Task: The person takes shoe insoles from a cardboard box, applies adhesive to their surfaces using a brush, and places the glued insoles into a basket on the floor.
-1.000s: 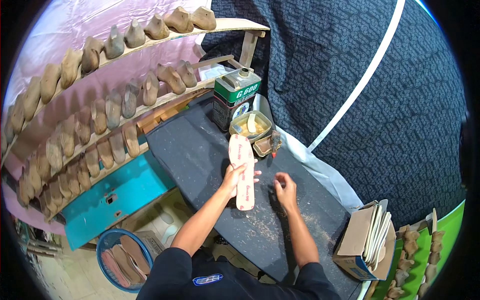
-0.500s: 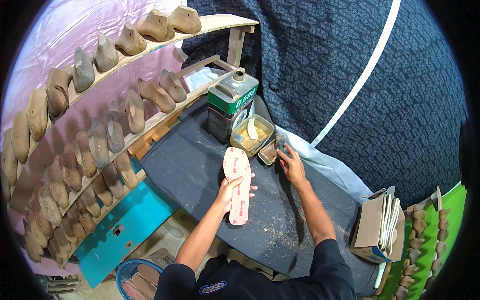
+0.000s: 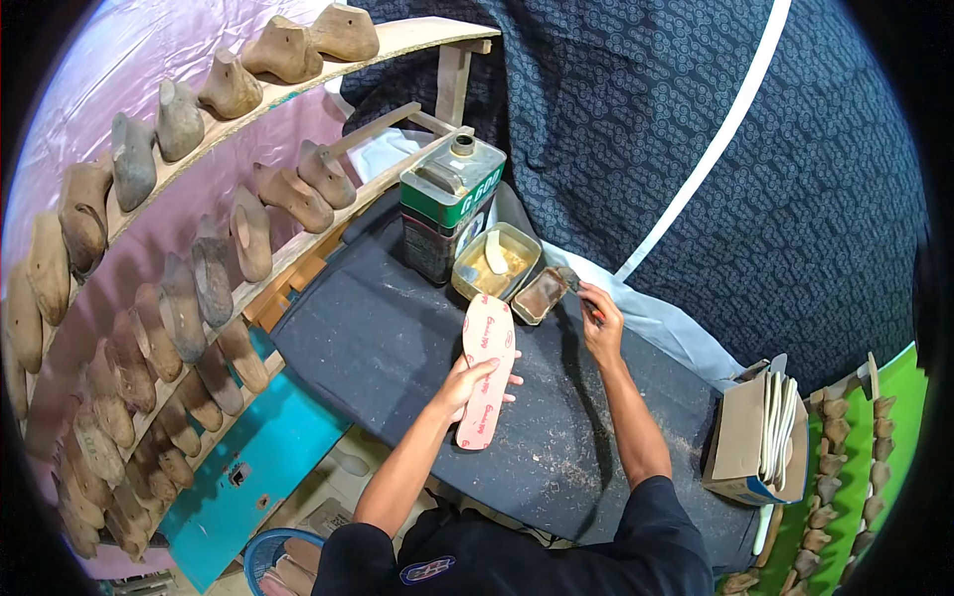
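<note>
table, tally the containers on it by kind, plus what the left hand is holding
Tin: 1
Tub: 1
Dish: 1
Box: 1
Insole, in the left hand: 1
Total: 5

- Before you, a dark patterned curtain (image 3: 616,129) with a white stripe (image 3: 717,149)
- At your left, wooden shelves (image 3: 422,38), pink drape (image 3: 149,50), teal panel (image 3: 224,507)
- Your table (image 3: 348,308), black-covered, above pale floor (image 3: 373,447)
- Green rack (image 3: 857,452) at your right
</note>
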Motion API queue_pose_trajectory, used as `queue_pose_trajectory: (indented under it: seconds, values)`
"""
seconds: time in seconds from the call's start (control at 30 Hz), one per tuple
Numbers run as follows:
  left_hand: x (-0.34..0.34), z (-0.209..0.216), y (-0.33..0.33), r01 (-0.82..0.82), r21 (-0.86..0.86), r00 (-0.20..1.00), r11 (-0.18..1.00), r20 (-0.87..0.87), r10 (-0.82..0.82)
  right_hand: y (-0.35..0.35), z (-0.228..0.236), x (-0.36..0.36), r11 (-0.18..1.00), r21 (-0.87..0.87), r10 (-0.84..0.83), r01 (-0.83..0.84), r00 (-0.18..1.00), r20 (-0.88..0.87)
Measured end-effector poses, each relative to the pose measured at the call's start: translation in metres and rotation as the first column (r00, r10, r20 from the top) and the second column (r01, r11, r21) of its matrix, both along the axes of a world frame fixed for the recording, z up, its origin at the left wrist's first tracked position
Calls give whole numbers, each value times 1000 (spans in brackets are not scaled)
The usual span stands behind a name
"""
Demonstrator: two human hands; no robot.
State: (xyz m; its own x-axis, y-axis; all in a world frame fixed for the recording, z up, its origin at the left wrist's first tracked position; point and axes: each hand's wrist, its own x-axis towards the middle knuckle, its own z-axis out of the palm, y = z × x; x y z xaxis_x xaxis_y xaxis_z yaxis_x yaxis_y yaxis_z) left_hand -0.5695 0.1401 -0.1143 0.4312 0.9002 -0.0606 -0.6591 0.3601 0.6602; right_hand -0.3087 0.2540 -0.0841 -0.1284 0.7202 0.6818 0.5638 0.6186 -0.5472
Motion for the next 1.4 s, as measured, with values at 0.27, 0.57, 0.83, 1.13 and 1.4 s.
queue_pose_trajectory:
  seconds: [0.27,0.57,0.83,1.13,1.4]
  values:
    - [10,-4,7,22,-16,999,1000,39,-21,1,-3,-3,991,-121,75,-61,992,107]
    - [8,-14,6,37,-38,998,999,50,-35,9,-12,-9,987,-158,55,-39,993,103]
    - [8,-18,2,51,-43,998,998,33,-50,7,-9,-14,991,-130,47,-34,994,101]
    - [9,-13,1,81,-24,996,996,35,-80,-11,-9,-14,963,-160,23,-215,663,-749]
    - [25,8,-1,104,34,991,994,85,-107,-81,29,-25,953,-63,85,-296,460,-884]
